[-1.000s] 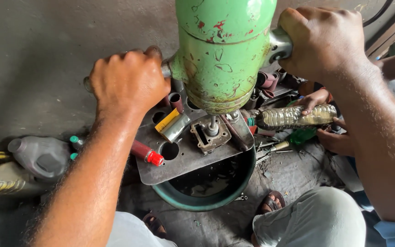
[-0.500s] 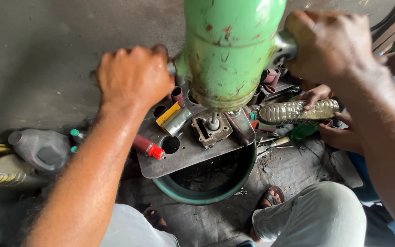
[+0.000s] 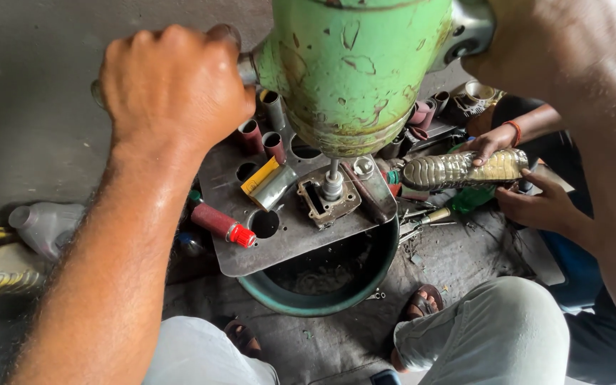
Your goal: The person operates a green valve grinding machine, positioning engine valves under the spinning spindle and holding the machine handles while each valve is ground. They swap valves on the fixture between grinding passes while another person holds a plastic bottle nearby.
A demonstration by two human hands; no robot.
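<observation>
Both hands, left (image 3: 172, 93) and right (image 3: 565, 57), hold a closed grip on the green cylinder's (image 3: 358, 71) side handles

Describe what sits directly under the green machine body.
Under the green machine body, a spindle meets a small metal part on the perforated steel plate. The body hides the spindle's top.
</observation>
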